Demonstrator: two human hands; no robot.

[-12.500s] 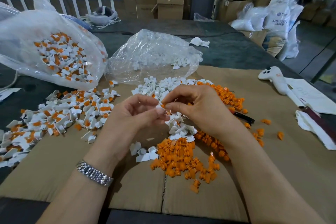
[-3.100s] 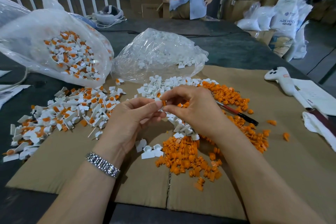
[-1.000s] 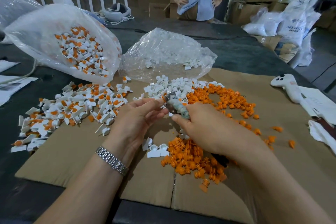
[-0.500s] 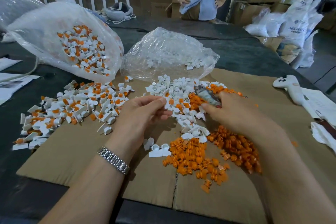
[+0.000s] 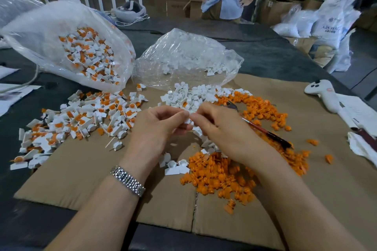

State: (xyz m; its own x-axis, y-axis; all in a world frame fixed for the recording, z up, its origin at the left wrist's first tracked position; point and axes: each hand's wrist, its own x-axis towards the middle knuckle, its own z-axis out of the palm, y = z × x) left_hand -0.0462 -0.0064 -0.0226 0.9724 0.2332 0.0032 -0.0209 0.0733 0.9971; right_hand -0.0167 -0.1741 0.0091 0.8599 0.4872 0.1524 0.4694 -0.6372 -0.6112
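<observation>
Head camera: mid-frame we are pinching a white cap between left hand and right hand, fingertips narrow, ideally holding it level for the orange plugs.

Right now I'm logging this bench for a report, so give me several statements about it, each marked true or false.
1. The left hand and the right hand together pinch a small white plastic piece. True.
2. The loose orange plastic plugs lie in a blue tray. False: they lie on the brown cardboard sheet.
3. The clear plastic bag at the cardboard's far left corner holds white-and-orange pieces. True.
4. The silver metal link watch sits on the right wrist. False: it is on the left wrist.
</observation>
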